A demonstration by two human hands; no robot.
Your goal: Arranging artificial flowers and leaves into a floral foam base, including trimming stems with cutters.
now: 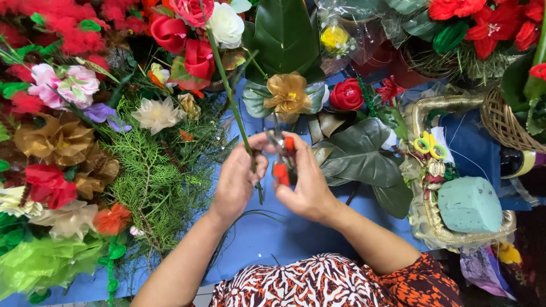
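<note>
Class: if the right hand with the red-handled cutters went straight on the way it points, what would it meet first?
Probably the green stem held by the left hand; the right hand points the cutters toward it.

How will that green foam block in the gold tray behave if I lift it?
The green foam block looks light for its size. Its matte, rounded surface suggests it may dent or crumble under a firm grip. It rests flat in the gold tray, so rolling seems unlikely.

Person, own body: bare forearms, left hand and right hand ungloved; patterned garment, white-on-dark print turning orange at right, possibly short-sleeved.
</note>
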